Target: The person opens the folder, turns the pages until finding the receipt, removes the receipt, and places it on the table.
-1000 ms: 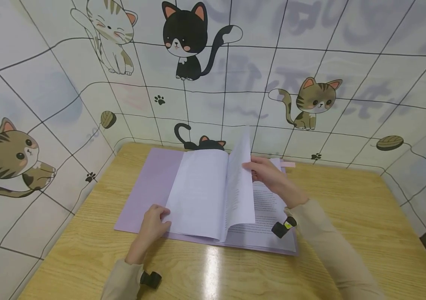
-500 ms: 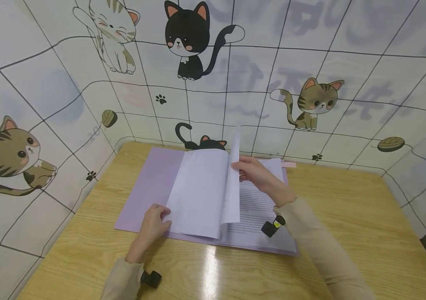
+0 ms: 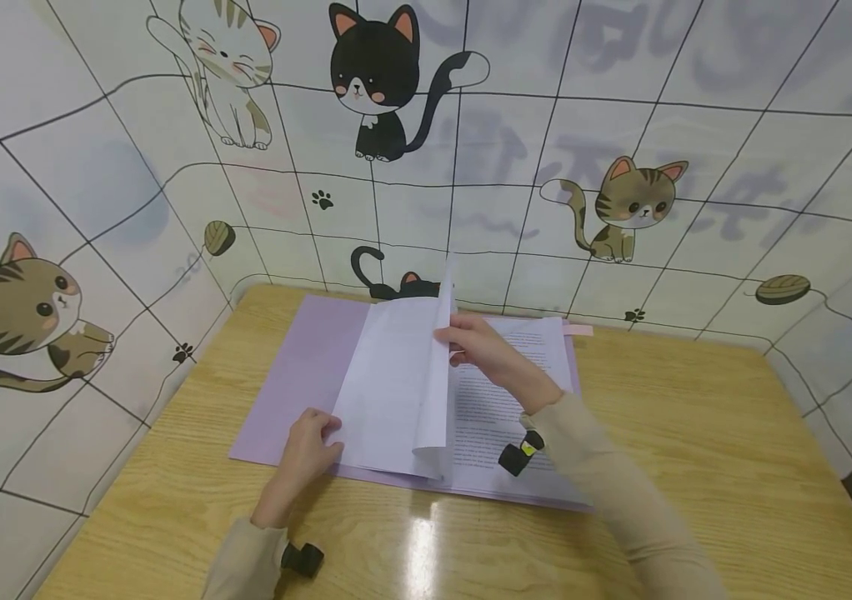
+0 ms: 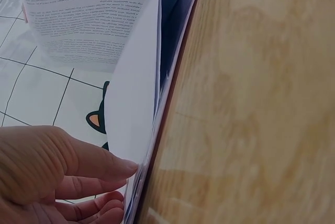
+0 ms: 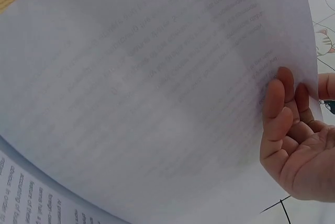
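A purple folder lies spread on the table, with printed pages on its right side and pale pages on its left. Near the spine my right hand pinches the outer edge of one raised page, which stands nearly upright. That page fills most of the right wrist view, its print faintly showing through. My left hand stays at the lower left edge of the left pages, thumb and curled fingers holding that edge. In the left wrist view the thumb touches the paper's border.
A wooden table bears the folder. White walls with cat drawings and grid lines rise behind and at both sides. A pink tab sticks out at the folder's upper right. Each wrist wears a small black camera.
My right hand has carried the raised page leftward past the spine, uncovering more of the printed page on the right. The left hand has stayed in place.
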The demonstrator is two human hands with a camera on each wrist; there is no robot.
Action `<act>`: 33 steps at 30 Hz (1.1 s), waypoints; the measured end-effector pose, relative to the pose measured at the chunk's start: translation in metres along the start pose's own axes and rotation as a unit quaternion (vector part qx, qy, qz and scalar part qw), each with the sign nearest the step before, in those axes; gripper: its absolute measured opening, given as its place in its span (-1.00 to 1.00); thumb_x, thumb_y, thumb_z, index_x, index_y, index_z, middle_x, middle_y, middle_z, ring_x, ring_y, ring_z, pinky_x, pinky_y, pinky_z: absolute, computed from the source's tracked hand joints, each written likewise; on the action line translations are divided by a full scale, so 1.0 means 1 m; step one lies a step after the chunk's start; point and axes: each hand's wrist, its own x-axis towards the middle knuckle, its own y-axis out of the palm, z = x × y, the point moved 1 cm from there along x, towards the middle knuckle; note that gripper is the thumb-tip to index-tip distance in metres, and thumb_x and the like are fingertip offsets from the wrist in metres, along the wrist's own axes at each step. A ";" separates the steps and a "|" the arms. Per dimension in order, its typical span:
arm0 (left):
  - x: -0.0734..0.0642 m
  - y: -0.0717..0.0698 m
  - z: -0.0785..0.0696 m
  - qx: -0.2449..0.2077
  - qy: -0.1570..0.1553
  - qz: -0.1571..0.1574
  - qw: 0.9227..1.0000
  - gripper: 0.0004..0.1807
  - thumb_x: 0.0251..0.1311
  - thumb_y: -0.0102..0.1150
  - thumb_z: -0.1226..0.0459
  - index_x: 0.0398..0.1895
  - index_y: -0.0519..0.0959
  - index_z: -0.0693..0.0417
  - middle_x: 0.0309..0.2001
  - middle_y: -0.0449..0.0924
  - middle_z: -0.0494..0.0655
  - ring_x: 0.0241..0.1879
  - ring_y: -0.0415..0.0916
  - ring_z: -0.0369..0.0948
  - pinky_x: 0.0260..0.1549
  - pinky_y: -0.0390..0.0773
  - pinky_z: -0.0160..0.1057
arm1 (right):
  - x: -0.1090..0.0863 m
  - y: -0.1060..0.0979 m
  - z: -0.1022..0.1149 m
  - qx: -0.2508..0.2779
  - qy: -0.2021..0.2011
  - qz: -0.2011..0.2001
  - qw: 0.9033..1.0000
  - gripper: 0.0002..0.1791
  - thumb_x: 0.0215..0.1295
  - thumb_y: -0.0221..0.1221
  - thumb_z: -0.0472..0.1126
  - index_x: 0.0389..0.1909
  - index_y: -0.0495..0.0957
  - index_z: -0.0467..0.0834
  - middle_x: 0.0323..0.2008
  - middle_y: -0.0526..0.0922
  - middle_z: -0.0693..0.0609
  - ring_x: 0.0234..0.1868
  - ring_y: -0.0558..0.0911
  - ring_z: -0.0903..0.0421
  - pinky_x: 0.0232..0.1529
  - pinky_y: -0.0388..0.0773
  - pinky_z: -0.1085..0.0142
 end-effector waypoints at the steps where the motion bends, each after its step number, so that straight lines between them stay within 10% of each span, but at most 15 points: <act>1: 0.000 0.000 0.000 0.001 0.000 0.000 1.000 -0.77 -0.15 0.27 0.52 -0.32 0.59 0.43 -0.28 0.48 0.18 -0.29 0.44 -0.01 -0.21 0.53 -0.01 | 0.001 0.002 0.000 0.001 0.000 0.001 1.000 -0.75 0.29 0.01 -0.28 -0.17 0.45 -0.41 -0.44 0.48 0.04 -0.41 0.46 0.15 -0.35 0.40 0.31; 19: -0.003 0.000 -0.014 0.001 0.024 -0.021 0.999 -0.75 -0.15 0.31 0.49 -0.31 0.60 0.39 -0.36 0.49 0.09 -0.38 0.41 -0.10 -0.39 0.48 -0.19 | 0.013 0.016 -0.002 0.002 0.020 -0.010 1.000 -0.70 0.28 0.01 -0.24 -0.08 0.45 -0.37 -0.46 0.48 0.04 -0.41 0.46 0.15 -0.33 0.41 0.32; 33: -0.020 -0.016 -0.053 -0.093 0.152 -0.023 0.984 -0.55 -0.28 0.37 0.60 -0.18 0.55 0.35 -0.27 0.54 0.11 -0.34 0.51 -0.06 -0.35 0.59 -0.21 | 0.022 0.029 -0.006 0.003 0.041 -0.028 0.999 -0.61 0.27 0.02 -0.23 0.04 0.45 -0.37 -0.46 0.53 0.08 -0.43 0.46 0.20 -0.36 0.40 0.36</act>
